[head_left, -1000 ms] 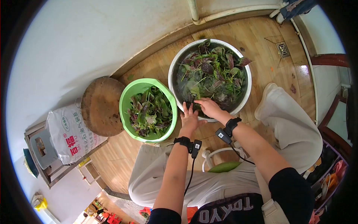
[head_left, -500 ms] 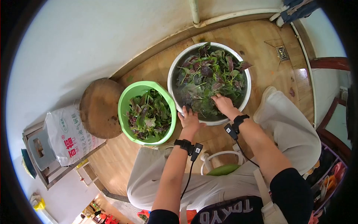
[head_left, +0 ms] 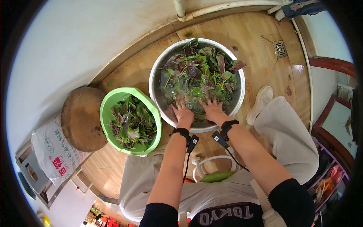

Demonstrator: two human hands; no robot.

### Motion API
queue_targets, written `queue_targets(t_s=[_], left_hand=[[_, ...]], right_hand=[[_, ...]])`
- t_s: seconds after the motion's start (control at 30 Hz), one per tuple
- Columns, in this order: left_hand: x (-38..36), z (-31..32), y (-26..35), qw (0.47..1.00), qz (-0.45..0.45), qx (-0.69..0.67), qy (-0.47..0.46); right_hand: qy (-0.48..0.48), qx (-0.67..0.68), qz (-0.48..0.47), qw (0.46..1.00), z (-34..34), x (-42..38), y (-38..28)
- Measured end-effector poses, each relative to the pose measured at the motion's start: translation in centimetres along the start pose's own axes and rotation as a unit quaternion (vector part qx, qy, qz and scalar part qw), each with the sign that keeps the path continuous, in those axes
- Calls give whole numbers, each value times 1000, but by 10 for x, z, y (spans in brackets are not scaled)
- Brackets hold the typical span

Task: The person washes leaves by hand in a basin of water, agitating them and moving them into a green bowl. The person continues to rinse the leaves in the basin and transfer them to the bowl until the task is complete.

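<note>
A wide metal basin (head_left: 152,89) on the floor holds water and many leafy greens (head_left: 204,72) with green and purple leaves. Inside its near side, my left hand (head_left: 183,112) reaches into the water, fingers spread and the tips under the surface. To the right of it, my right hand (head_left: 213,109) rests among the wet leaves with its fingers apart. Neither hand grips anything that I can see. Left of the basin stands a light green plastic basket (head_left: 157,125) with more of the same greens in it.
A round wooden board (head_left: 81,119) leans beside a white printed sack (head_left: 56,149) at the left. A floor drain (head_left: 280,49) lies at the upper right. White pipes (head_left: 234,8) run along the wall. My shoe (head_left: 261,105) is right of the basin.
My left hand has moved from the basin's rim into the water. My right hand has opened and spread its fingers. The view has shifted, so basin and basket appear further left.
</note>
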State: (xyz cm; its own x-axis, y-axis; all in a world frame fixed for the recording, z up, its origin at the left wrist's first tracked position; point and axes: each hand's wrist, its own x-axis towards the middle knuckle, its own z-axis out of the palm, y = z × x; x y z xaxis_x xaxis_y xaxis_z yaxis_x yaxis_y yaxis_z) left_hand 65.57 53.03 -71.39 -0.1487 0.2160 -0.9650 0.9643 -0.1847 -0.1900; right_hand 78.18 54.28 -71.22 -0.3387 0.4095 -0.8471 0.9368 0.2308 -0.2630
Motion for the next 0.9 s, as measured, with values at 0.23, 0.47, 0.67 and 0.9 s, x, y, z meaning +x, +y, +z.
queue_targets(t_s=[0.23,0.47,0.67,0.9], left_hand=[[18,30,4,968,18,-150,198],[6,6,-38,949,81,-182,243],[-2,11,-49,878,-44,-228,419],[11,40,4,915,79,-108,380]], right_hand=[[-71,52,-9,996,-1,10,2],[200,-50,-97,974,-4,-2,33],[202,-16,21,979,-6,-12,36],[179,-70,-62,979,26,-16,-1]])
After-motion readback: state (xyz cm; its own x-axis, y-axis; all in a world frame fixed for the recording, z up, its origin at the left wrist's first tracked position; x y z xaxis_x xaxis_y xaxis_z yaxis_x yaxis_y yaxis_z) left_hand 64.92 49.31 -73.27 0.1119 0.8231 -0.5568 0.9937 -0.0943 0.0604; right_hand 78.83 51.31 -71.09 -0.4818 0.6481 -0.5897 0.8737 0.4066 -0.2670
